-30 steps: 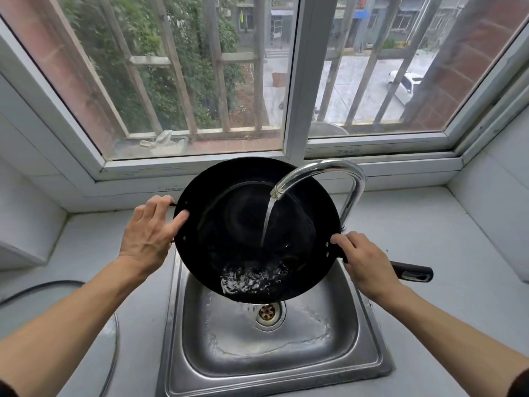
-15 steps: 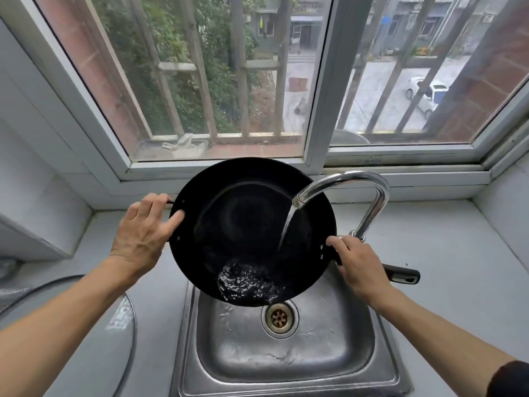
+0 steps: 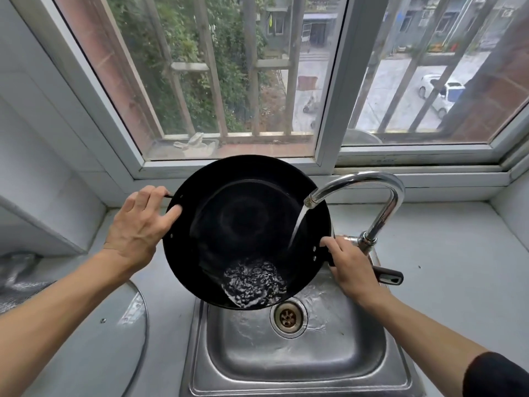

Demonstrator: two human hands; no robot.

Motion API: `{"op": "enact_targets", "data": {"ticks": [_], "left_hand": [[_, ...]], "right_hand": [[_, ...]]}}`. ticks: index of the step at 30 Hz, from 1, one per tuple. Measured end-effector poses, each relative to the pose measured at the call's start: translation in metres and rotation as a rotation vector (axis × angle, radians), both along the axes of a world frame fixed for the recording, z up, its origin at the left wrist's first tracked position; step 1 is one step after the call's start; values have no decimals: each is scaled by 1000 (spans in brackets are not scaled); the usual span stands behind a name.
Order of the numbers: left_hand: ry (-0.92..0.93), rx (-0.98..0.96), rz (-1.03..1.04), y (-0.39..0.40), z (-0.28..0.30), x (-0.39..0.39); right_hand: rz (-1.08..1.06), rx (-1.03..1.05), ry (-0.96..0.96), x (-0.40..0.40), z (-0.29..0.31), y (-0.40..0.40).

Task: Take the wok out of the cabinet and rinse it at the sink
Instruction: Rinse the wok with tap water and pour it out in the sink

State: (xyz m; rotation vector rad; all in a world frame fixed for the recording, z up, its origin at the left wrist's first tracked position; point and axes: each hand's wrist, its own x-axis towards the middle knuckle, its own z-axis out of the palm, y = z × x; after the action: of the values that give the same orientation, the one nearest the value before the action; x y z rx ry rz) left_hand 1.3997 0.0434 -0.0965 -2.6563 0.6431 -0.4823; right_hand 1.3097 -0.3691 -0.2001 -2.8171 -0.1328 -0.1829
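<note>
Your left hand (image 3: 137,227) grips the small loop handle on the wok's far-left rim, thumb hooked over the edge. Your right hand (image 3: 350,269) is wrapped around the long handle (image 3: 389,277) where it meets the pan. The black wok (image 3: 246,224) hangs tilted over the steel sink (image 3: 300,356), its low edge towards you, just above the drain (image 3: 287,318). Water from the chrome faucet (image 3: 369,190) pours into it and pools, foaming, at the low edge. A glass lid (image 3: 114,339) lies on the counter to your left.
</note>
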Motion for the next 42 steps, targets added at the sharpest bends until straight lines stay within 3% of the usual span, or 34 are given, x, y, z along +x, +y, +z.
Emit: {"op": "enact_targets", "data": {"ticks": [19,29,32,42], "left_hand": [[67,-23,36,19,31,-32],[401,32,84,20,33,-41],[496,135,135,17,38,-42],[490,243,219,20,55,-53]], "right_hand": [[33,65,74,2,-12,29],[101,7,71,-5,-14,21],[131,3,103,-8,-16,20],[147,115,129,-1,-13,33]]}}
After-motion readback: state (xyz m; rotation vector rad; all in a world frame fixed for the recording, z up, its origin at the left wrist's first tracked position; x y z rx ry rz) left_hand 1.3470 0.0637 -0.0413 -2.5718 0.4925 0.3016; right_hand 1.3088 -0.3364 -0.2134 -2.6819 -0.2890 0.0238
